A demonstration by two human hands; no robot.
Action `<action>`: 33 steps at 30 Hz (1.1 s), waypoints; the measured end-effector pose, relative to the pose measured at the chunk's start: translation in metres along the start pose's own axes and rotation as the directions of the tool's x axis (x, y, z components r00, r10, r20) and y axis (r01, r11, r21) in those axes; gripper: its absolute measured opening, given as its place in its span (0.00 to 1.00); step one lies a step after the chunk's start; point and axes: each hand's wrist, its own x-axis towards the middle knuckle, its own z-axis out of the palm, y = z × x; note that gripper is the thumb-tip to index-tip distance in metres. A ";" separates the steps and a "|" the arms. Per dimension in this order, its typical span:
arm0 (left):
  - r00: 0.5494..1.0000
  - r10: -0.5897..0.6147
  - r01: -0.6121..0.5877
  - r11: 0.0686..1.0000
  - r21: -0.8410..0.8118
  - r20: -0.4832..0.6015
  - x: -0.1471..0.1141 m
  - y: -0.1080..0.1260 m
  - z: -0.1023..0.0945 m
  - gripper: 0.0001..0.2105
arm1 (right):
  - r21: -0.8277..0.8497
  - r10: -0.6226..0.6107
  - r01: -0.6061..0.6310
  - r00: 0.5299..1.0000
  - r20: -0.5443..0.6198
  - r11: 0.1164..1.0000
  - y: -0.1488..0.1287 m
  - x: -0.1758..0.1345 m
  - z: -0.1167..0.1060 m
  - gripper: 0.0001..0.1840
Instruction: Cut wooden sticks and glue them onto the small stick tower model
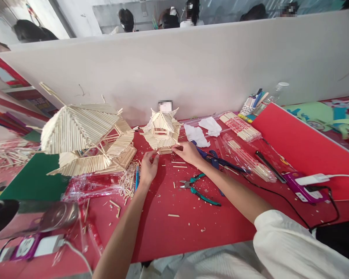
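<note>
A small pagoda model (160,131) made of pale wooden sticks, with upturned roof corners, stands upright on the red table. My left hand (149,166) is at the front left corner of its base, thumb and fingertips closed there. My right hand (189,153) grips the front right edge of the base between thumb and fingers. Loose sticks (178,164) lie just in front of the model. Green-handled cutting pliers (205,197) rest on the table below my right forearm. A dark blue hot glue gun (213,157) lies partly hidden under that forearm.
A larger stick pagoda (78,128) stands at left, beside a green board (31,178) and a pile of stick offcuts (128,180). Packs of sticks (241,126), white tissues (196,135), a purple power socket (304,190) with cables and a red board (302,143) lie at right.
</note>
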 end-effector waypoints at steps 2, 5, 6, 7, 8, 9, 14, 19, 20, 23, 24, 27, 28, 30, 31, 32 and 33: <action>1.000 -0.018 0.017 1.000 -0.025 -0.023 -0.003 0.005 0.000 0.13 | 0.067 0.006 -0.006 1.000 0.005 0.998 -0.001 -0.003 -0.002 0.05; 0.999 -0.042 0.042 0.996 -0.083 0.000 -0.007 0.013 -0.001 0.12 | 0.171 0.023 -0.029 0.999 0.036 0.985 -0.005 -0.013 -0.009 0.07; 0.998 -0.047 0.050 0.992 -0.112 0.033 -0.007 0.015 -0.001 0.12 | 0.194 0.024 -0.033 0.999 0.047 0.980 -0.007 -0.018 -0.013 0.07; 0.995 -0.050 0.062 0.988 -0.143 0.085 -0.008 0.017 -0.002 0.13 | 0.209 0.022 -0.034 0.998 0.058 0.977 -0.009 -0.023 -0.017 0.08; 0.987 -0.051 0.077 0.982 -0.171 0.154 -0.009 0.019 -0.002 0.13 | 0.218 0.019 -0.033 0.998 0.066 0.975 -0.011 -0.029 -0.020 0.08; 0.971 -0.050 0.096 0.977 -0.188 0.235 -0.009 0.021 -0.002 0.13 | 0.221 0.016 -0.032 0.997 0.075 0.975 -0.014 -0.036 -0.023 0.08; 0.826 -0.009 0.068 0.994 -0.084 0.564 -0.013 0.032 -0.004 0.14 | 0.161 -0.013 -0.007 0.993 0.121 0.987 -0.025 -0.059 -0.033 0.06; 0.827 -0.006 0.020 1.000 -0.019 0.562 -0.014 0.032 -0.006 0.17 | -0.136 -0.043 0.043 0.999 -0.001 0.990 -0.014 -0.072 -0.061 0.07; 0.826 -0.012 0.022 1.000 -0.012 0.563 -0.013 0.031 -0.007 0.17 | -0.212 -0.042 0.030 0.998 -0.049 0.977 -0.008 -0.075 -0.068 0.08; 0.822 -0.009 0.009 1.000 0.003 0.570 -0.011 0.030 -0.009 0.19 | -0.353 -0.029 -0.002 0.996 -0.083 0.936 0.015 -0.081 -0.088 0.11; 0.823 -0.002 0.000 1.000 0.003 0.568 -0.011 0.030 -0.010 0.20 | -0.379 -0.017 -0.014 0.997 -0.078 0.925 0.022 -0.081 -0.093 0.11; 0.827 0.015 -0.023 1.000 0.007 0.561 -0.010 0.031 -0.011 0.20 | -0.436 0.020 -0.045 0.998 -0.061 0.899 0.037 -0.074 -0.104 0.11; 0.826 0.017 -0.030 0.999 0.013 0.564 -0.010 0.031 -0.011 0.21 | -0.452 0.027 -0.043 0.999 -0.041 0.891 0.038 -0.071 -0.106 0.11; 0.825 0.019 -0.042 0.999 0.029 0.565 -0.009 0.030 -0.012 0.20 | -0.474 0.035 -0.025 0.999 0.012 0.880 0.034 -0.064 -0.110 0.11; 0.825 0.019 -0.048 0.998 0.036 0.565 -0.008 0.028 -0.012 0.20 | -0.477 0.034 -0.012 0.999 0.038 0.879 0.028 -0.063 -0.111 0.10; 0.823 0.019 -0.053 0.998 0.043 0.567 -0.008 0.027 -0.013 0.20 | -0.473 0.031 0.002 0.998 0.061 0.881 0.021 -0.065 -0.111 0.10; 0.819 0.019 -0.057 0.997 0.049 0.574 -0.007 0.026 -0.013 0.19 | -0.466 0.025 0.018 0.996 0.086 0.884 0.012 -0.069 -0.110 0.10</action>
